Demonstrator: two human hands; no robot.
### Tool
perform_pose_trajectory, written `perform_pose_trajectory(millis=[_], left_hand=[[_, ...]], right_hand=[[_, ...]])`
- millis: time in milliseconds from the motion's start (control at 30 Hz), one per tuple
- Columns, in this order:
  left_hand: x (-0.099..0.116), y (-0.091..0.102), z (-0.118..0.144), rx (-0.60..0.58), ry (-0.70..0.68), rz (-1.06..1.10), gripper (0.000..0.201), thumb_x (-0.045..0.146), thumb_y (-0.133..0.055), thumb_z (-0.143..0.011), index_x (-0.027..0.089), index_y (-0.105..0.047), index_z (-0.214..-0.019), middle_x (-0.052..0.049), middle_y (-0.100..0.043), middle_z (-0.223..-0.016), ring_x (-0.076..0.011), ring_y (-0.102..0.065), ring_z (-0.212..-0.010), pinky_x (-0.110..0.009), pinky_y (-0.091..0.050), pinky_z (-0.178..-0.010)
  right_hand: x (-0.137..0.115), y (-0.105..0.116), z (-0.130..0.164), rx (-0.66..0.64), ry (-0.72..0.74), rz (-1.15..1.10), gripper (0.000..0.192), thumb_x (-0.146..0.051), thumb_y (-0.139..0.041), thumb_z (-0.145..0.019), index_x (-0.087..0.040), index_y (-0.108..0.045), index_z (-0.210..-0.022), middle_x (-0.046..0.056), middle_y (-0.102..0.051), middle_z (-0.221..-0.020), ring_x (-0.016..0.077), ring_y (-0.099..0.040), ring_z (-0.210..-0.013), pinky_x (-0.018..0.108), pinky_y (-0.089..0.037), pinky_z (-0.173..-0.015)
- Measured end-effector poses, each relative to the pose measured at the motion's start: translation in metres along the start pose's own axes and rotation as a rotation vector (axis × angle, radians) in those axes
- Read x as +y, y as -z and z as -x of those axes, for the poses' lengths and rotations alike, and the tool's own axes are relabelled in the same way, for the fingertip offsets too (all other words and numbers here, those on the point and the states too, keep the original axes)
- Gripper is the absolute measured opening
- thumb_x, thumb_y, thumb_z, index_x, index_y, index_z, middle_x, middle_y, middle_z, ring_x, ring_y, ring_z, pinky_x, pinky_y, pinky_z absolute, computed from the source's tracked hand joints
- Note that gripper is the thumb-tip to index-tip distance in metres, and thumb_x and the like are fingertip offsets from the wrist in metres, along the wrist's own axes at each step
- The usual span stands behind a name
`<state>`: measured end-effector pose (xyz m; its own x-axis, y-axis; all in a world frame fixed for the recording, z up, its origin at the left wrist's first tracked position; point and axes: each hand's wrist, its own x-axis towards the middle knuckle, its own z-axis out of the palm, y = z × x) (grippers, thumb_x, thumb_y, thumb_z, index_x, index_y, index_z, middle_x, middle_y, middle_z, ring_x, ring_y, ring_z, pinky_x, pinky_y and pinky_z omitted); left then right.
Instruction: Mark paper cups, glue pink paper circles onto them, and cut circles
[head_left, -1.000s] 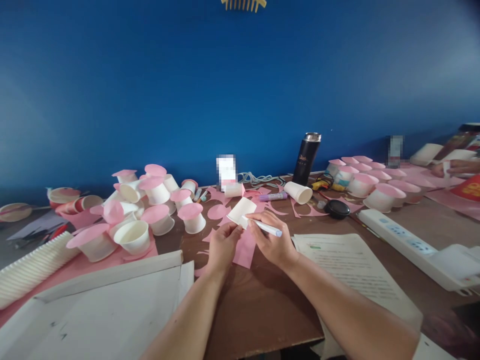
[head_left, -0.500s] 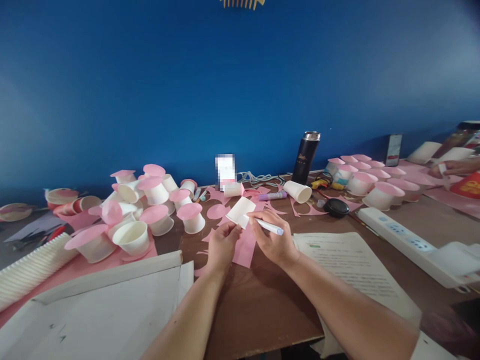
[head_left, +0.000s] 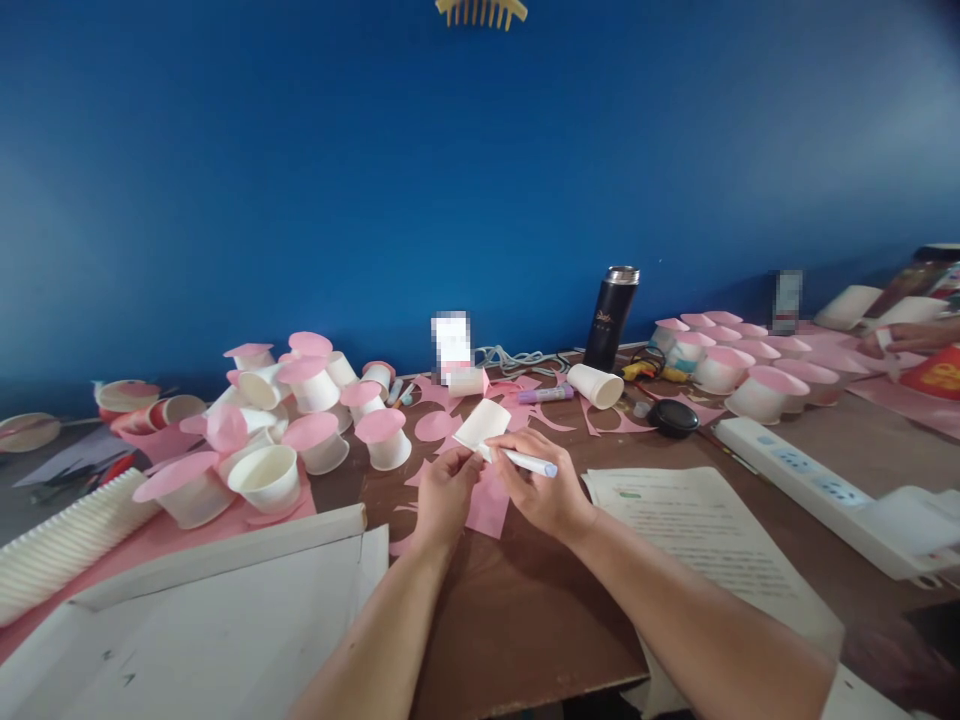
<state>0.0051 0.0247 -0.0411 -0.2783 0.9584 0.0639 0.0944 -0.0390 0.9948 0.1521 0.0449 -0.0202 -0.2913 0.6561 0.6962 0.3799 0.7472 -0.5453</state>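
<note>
My left hand point(head_left: 444, 490) pinches the near corner of a small white paper piece point(head_left: 481, 423), held just above the brown table point(head_left: 517, 610). My right hand point(head_left: 537, 487) grips a white glue stick with a pale blue cap point(head_left: 525, 462), its tip pressed against the paper's lower edge. A pink paper scrap point(head_left: 489, 505) lies flat under both hands. The two hands almost touch over the middle of the table.
Many white cups with pink round lids point(head_left: 315, 440) crowd the left; more stand at the back right point(head_left: 739, 365). A black flask point(head_left: 613, 318), power strip point(head_left: 795, 465), printed sheets point(head_left: 697, 530), cardboard point(head_left: 187, 630) and cup stack point(head_left: 60, 545) surround me. Another person's hand point(head_left: 904, 338) works far right.
My right hand has drawn the glue stick slightly left and nearer along the paper's edge. The paper has tilted a little. The left hand has barely moved.
</note>
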Motion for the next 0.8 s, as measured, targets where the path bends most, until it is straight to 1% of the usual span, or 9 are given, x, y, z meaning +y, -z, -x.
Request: perform_pose_trajectory(millis=[100, 167, 300, 433, 467, 567, 733, 800], left_hand=[[-0.0024, 0.0002, -0.0012, -0.001, -0.018, -0.019, 0.023, 0.04, -0.063, -0.073, 0.018, -0.069, -0.075, -0.002, -0.066, -0.072, -0.0164, -0.059, -0.071, -0.028, -0.045, -0.071], [-0.0036, 0.0004, -0.0018, 0.0, -0.029, -0.031, 0.023, 0.04, -0.062, -0.074, 0.018, -0.068, -0.074, -0.002, -0.065, -0.072, -0.0162, -0.058, -0.071, -0.028, -0.045, -0.071], [-0.0035, 0.0004, -0.0024, -0.02, -0.036, -0.015, 0.023, 0.04, -0.061, -0.075, 0.018, -0.068, -0.073, -0.002, -0.065, -0.072, -0.0162, -0.058, -0.071, -0.028, -0.045, -0.071], [-0.0029, 0.0004, -0.0024, -0.007, -0.035, -0.029, 0.022, 0.04, -0.062, -0.074, 0.019, -0.067, -0.071, -0.001, -0.065, -0.07, -0.0162, -0.059, -0.071, -0.027, -0.045, -0.071], [-0.003, 0.0005, -0.0025, -0.004, -0.034, -0.041, 0.022, 0.04, -0.061, -0.074, 0.019, -0.067, -0.071, -0.001, -0.065, -0.07, -0.0162, -0.059, -0.071, -0.027, -0.045, -0.07], [-0.0038, 0.0007, -0.0028, -0.018, -0.035, -0.045, 0.022, 0.04, -0.061, -0.074, 0.019, -0.068, -0.073, -0.001, -0.065, -0.071, -0.0164, -0.058, -0.072, -0.027, -0.044, -0.07], [-0.0047, -0.0005, -0.0022, -0.01, -0.033, -0.05, 0.022, 0.039, -0.06, -0.076, 0.019, -0.066, -0.071, -0.001, -0.064, -0.07, -0.0161, -0.058, -0.071, -0.026, -0.044, -0.07], [-0.0033, -0.0012, -0.0012, -0.017, -0.026, -0.071, 0.022, 0.04, -0.06, -0.076, 0.018, -0.065, -0.071, -0.001, -0.064, -0.07, -0.0163, -0.057, -0.071, -0.026, -0.044, -0.069]], right_hand=[[0.0013, -0.0002, -0.0006, 0.038, -0.005, 0.006, 0.017, -0.022, -0.054, -0.089, -0.022, -0.066, -0.1, 0.005, -0.07, -0.091, 0.0163, -0.066, -0.079, 0.027, -0.051, -0.073], [0.0019, 0.0002, -0.0011, 0.051, -0.011, 0.022, 0.016, -0.022, -0.054, -0.089, -0.022, -0.066, -0.099, 0.005, -0.07, -0.09, 0.0168, -0.066, -0.079, 0.027, -0.051, -0.074], [0.0009, 0.0004, -0.0011, -0.02, 0.009, 0.025, 0.016, -0.022, -0.054, -0.089, -0.023, -0.067, -0.098, 0.004, -0.07, -0.085, 0.0158, -0.065, -0.076, 0.027, -0.051, -0.071], [-0.0001, -0.0003, -0.0006, 0.036, -0.003, 0.043, 0.017, -0.02, -0.054, -0.088, -0.022, -0.066, -0.099, 0.005, -0.071, -0.092, 0.0169, -0.066, -0.081, 0.027, -0.051, -0.075], [-0.0001, -0.0005, -0.0004, 0.034, -0.003, 0.047, 0.016, -0.021, -0.054, -0.088, -0.022, -0.066, -0.098, 0.005, -0.071, -0.091, 0.017, -0.066, -0.081, 0.027, -0.051, -0.075], [0.0001, -0.0008, 0.0002, -0.023, 0.011, 0.047, 0.015, -0.022, -0.054, -0.089, -0.023, -0.066, -0.096, 0.004, -0.071, -0.087, 0.0166, -0.066, -0.077, 0.027, -0.051, -0.072], [0.0021, 0.0002, 0.0006, 0.023, -0.017, 0.055, 0.014, -0.022, -0.054, -0.088, -0.022, -0.065, -0.098, 0.004, -0.07, -0.089, 0.017, -0.066, -0.08, 0.028, -0.05, -0.075], [0.0024, 0.0011, 0.0004, -0.002, -0.01, 0.054, 0.014, -0.022, -0.054, -0.088, -0.023, -0.066, -0.096, 0.003, -0.07, -0.087, 0.017, -0.066, -0.079, 0.027, -0.05, -0.074]])
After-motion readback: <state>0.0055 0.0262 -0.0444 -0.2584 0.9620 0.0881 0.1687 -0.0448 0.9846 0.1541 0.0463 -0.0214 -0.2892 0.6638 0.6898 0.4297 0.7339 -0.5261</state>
